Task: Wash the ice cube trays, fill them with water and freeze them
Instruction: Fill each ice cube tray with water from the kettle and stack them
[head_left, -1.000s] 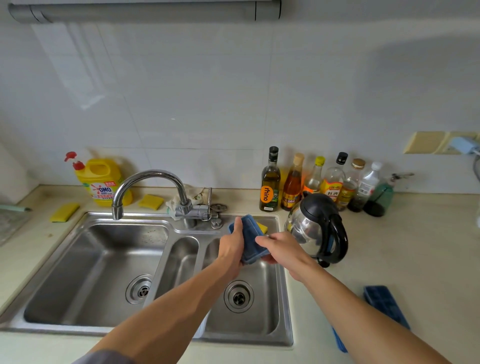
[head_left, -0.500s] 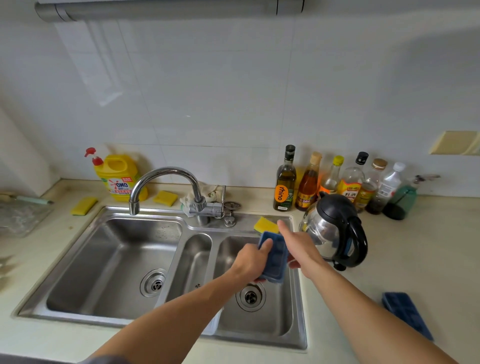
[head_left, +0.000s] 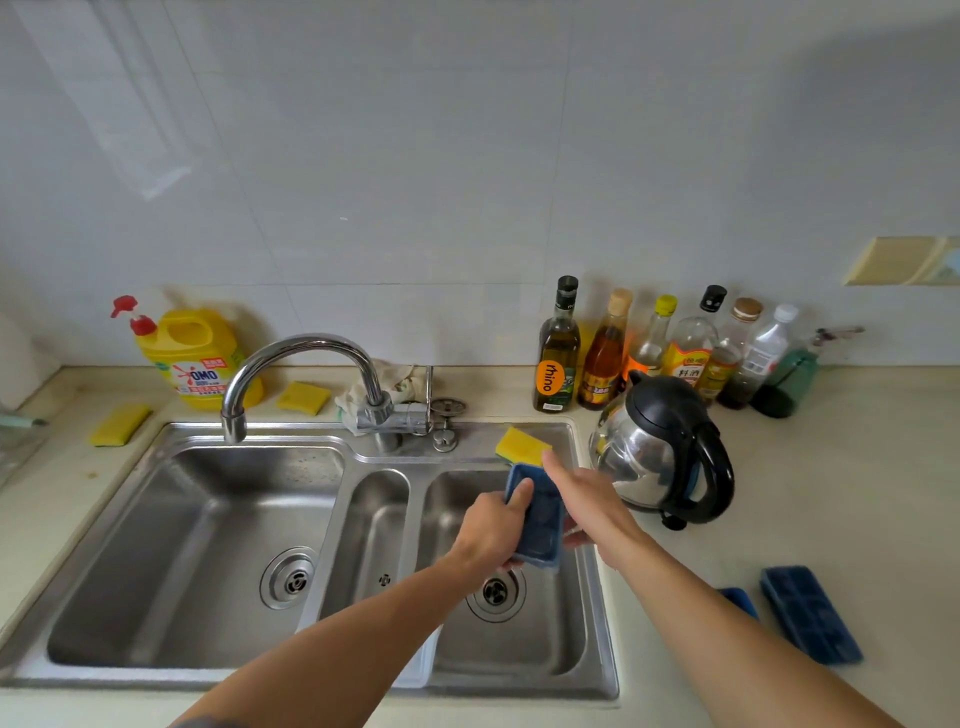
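Blue ice cube tray (head_left: 540, 519): held above the right basin of the sink (head_left: 605, 649), tilted, its long side pointed away from the person.
Left hand (head_left: 491, 527): closed round the tray's left edge, the thumb laid on top.
Right hand (head_left: 589, 501): stretched flat just beside the tray, fingers straight, nothing gripped; the forefinger tip is brought to the near edge of the yellow sponge (head_left: 521, 443), though contact cannot be told.
Yellow sponge: laid on the sink's rear ledge, behind the right basin.
Second tray (head_left: 810, 613): laid on the counter (head_left: 857, 493), well apart from the sink.
Faucet (head_left: 304, 358): spout turned over the left basin.
Kettle (head_left: 660, 447): stood on the counter just right of the sink.
Bottles (head_left: 649, 348): lined along the wall behind the kettle.
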